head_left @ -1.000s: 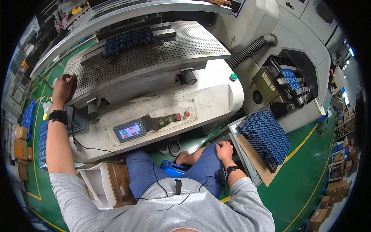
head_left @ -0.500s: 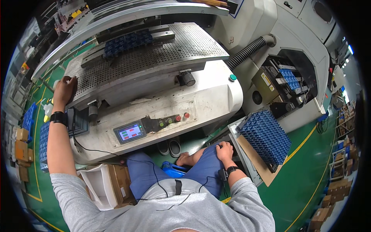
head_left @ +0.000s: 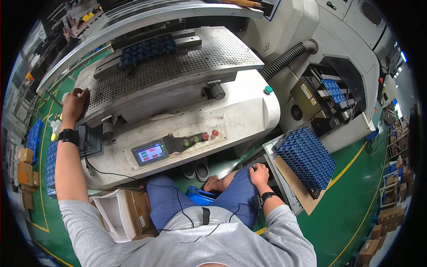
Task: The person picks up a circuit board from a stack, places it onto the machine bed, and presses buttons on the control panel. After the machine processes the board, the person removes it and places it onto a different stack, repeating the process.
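My left hand (head_left: pixel 74 106) is at the left edge of a perforated metal table (head_left: pixel 213 49) on a white machine, its fingers curled; what they close on, if anything, is hidden. A small white rounded part shows beside it. My right hand (head_left: pixel 259 173) rests on my right knee with nothing in it, fingers loosely laid over the blue shorts. On the perforated table, a blue panel (head_left: pixel 149 50) with a repeating pattern lies across metal bars, under the machine's upper frame. A lit touch screen (head_left: pixel 150 152) and green and red buttons (head_left: pixel 205 136) are on the machine's front.
To my right, a stack of blue panels (head_left: pixel 307 158) stands on brown cardboard. Beyond it, another blue panel (head_left: pixel 333 91) sits inside a machine opening, near a ribbed grey hose (head_left: pixel 287 58). A white bin (head_left: pixel 113 213) and cardboard box (head_left: pixel 138 211) stand by my left leg.
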Demonstrator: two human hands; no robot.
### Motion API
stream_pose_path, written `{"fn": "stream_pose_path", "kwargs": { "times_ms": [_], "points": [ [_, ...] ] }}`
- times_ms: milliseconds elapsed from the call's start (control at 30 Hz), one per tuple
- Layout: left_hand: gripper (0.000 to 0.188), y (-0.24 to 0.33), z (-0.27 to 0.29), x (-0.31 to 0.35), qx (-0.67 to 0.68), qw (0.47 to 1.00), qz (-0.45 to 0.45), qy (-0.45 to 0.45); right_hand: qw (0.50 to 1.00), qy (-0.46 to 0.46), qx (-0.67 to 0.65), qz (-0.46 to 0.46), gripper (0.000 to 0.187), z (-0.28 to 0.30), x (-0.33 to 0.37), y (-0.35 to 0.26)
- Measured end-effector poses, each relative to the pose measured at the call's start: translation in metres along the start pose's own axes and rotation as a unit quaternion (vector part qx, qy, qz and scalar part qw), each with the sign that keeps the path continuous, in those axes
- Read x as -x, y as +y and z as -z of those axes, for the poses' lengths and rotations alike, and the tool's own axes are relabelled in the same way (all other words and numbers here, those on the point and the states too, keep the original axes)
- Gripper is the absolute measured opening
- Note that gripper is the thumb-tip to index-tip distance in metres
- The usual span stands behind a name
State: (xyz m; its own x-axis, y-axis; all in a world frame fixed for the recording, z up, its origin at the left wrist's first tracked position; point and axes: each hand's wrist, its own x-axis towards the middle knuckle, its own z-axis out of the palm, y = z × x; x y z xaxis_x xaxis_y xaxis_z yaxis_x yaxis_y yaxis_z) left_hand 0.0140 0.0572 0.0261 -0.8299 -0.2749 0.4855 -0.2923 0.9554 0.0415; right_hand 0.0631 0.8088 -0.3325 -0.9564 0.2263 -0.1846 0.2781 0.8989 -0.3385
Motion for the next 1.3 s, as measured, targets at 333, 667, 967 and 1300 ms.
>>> {"fn": "stream_pose_path", "kwargs": {
  "times_ms": [333,667,967,1300],
  "points": [
    [0.054,-0.0080,-0.0066,-0.0048,0.012,0.999,0.029,0.006,1.000,0.001,-0.004,0.001,0.038,-0.0009,0.0000,0.0007],
    [0.054,-0.0082,-0.0067,-0.0049,0.022,0.999,0.037,0.007,1.000,0.007,-0.005,0.003,0.036,-0.0002,0.0009,0.0003],
    [0.054,-0.0036,-0.0036,-0.0021,0.020,0.999,0.034,0.012,1.000,0.006,-0.002,0.004,0.036,-0.0006,0.0001,0.0010],
    [0.051,-0.0010,-0.0017,-0.0010,0.017,1.000,0.020,0.017,1.000,-0.001,-0.008,0.001,0.036,-0.0002,0.0005,0.0005]
  ]
}}
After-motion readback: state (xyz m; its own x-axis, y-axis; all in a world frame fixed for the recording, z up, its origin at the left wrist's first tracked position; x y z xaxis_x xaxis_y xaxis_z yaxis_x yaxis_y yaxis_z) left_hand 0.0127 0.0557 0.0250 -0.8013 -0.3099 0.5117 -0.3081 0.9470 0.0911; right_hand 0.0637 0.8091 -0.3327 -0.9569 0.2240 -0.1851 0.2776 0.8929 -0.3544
